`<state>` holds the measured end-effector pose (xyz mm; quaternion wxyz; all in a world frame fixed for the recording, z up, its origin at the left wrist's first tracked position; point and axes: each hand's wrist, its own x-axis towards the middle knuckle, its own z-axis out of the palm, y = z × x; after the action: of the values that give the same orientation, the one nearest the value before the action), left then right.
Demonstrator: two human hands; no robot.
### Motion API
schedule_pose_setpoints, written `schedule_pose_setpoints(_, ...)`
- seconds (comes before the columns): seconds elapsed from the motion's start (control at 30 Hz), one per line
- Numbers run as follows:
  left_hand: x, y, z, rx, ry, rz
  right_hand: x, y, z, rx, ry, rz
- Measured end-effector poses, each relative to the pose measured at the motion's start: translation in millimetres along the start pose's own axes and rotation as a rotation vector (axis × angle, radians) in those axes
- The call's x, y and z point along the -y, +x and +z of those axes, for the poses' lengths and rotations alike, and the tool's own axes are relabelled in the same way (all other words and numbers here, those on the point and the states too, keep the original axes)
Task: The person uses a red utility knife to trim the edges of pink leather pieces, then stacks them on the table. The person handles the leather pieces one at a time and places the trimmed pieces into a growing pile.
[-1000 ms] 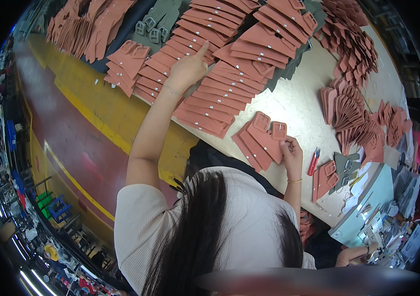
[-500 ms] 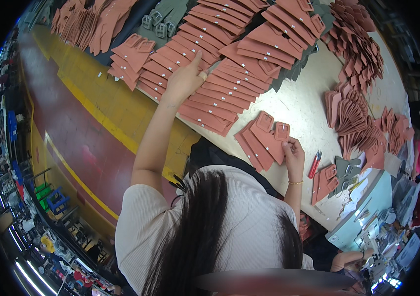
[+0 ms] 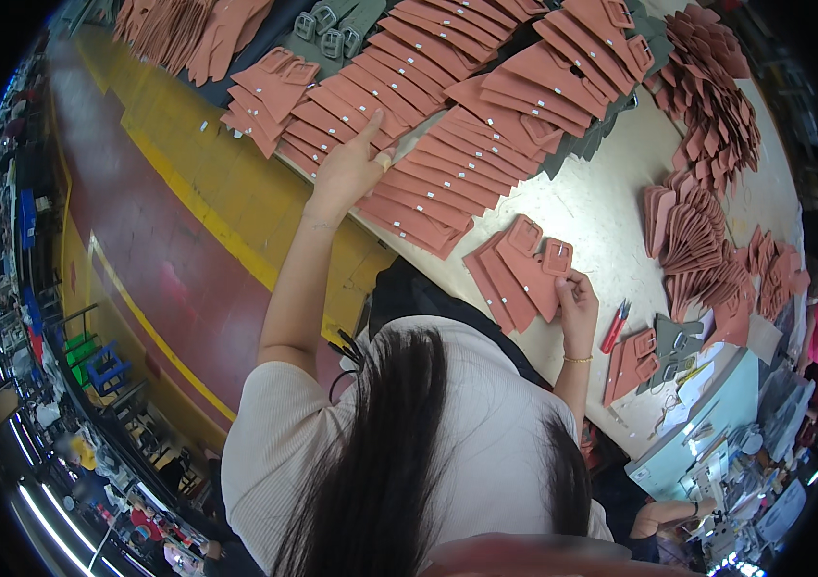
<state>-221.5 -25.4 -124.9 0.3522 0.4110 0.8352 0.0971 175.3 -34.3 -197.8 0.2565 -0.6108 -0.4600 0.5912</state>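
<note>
My left hand (image 3: 347,177) lies over the rows of terracotta belt pieces (image 3: 428,188), its index finger stretched out and the thumb apart. The lower fingers are partly hidden, and I see nothing held there. These pieces overlap like shingles, and many carry a small white sticker. Between the fingertips of my right hand (image 3: 577,300) is the edge of a buckled belt piece (image 3: 530,279), pinched near its square terracotta buckle (image 3: 557,257). It lies on a small fanned group on the table, beside a second buckle (image 3: 525,234).
Red-handled snips (image 3: 614,329) lie right of my right hand, near buckled terracotta pieces (image 3: 632,365) and a green one (image 3: 670,348). Fanned terracotta stacks (image 3: 693,231) line the table's (image 3: 606,212) right side. Green buckled belts (image 3: 337,29) lie at the back. A walkway (image 3: 169,231) runs along the left.
My left hand has drawn back slightly to the left over the rows. My right hand keeps its pinch on the belt piece. The whole view has shifted a little.
</note>
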Motion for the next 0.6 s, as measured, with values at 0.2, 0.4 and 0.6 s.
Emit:
schedule_pose_setpoints(0.2,10.8,-10.9,1.1,-0.032,-0.108,-0.017,-0.2,0.6,-0.4,0.001,-0.009,0.021)
schedule_pose_setpoints(0.4,33.7,-8.5,12.0,-0.235,-0.133,0.050,-0.8,0.9,-1.2,0.002,-0.018,0.013)
schedule_pose_setpoints(0.6,40.3,7.0,15.1,-0.451,-0.546,0.036,-3.9,1.8,-1.6,0.013,0.029,-0.016)
